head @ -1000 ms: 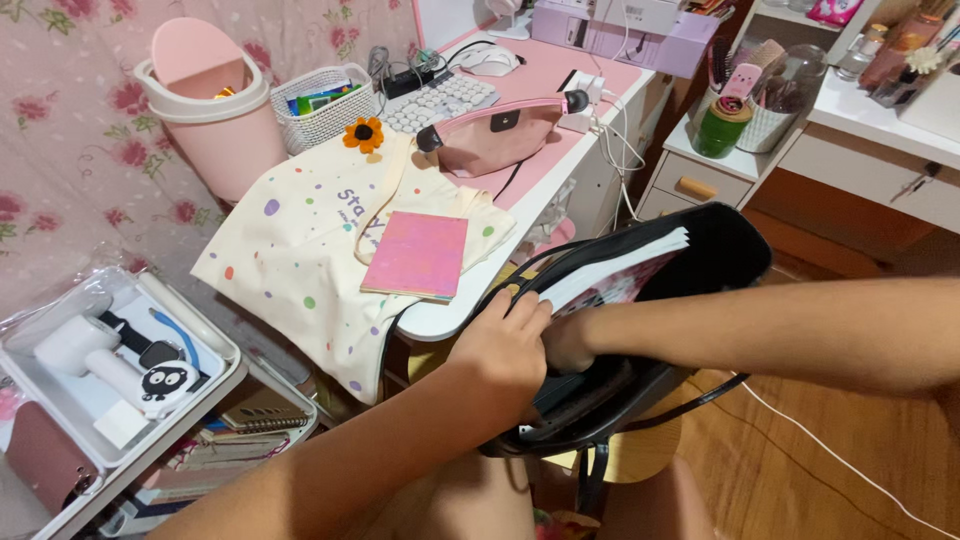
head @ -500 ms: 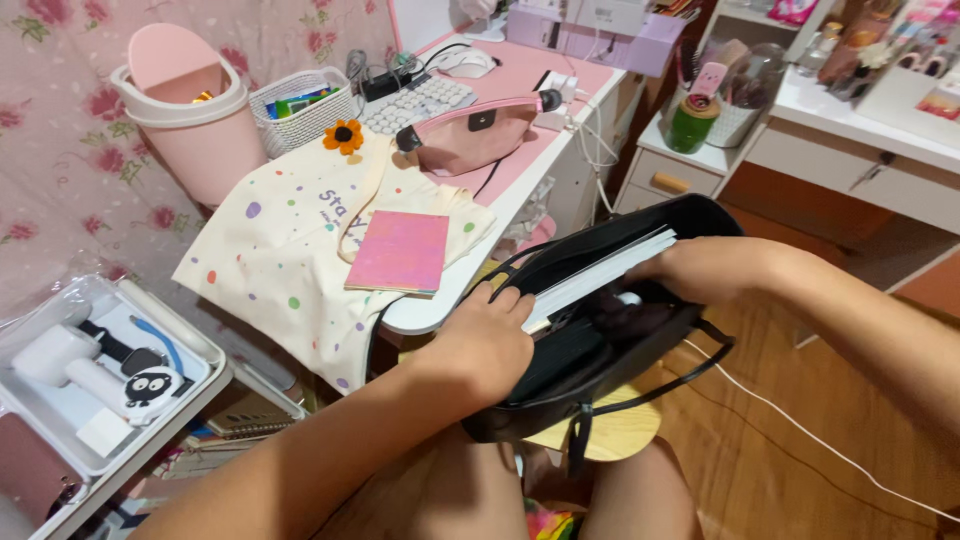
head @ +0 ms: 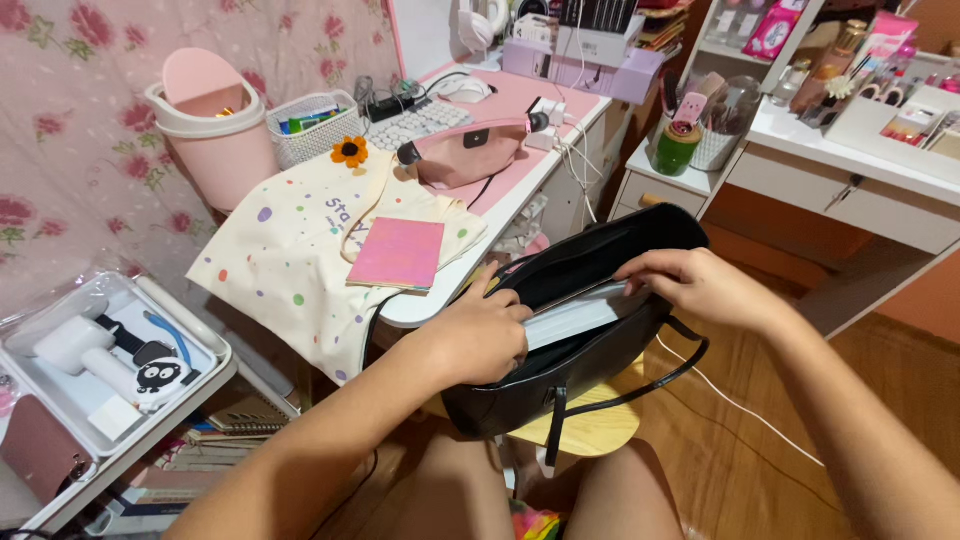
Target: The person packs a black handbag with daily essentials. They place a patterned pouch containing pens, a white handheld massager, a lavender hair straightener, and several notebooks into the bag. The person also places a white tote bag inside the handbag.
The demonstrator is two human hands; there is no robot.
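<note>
Both hands at the mouth of a soft black leather tote bag resting on a round wooden stool

The left hand grip is clamped on the near rim, spreading it; the right hand fingers are closed on the far rim above a white-edged book inside, beside the white bench

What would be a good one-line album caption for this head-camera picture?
Both hands, left hand and right hand, settle a thick white-paged book into a black handbag beside a pink desk.
</note>
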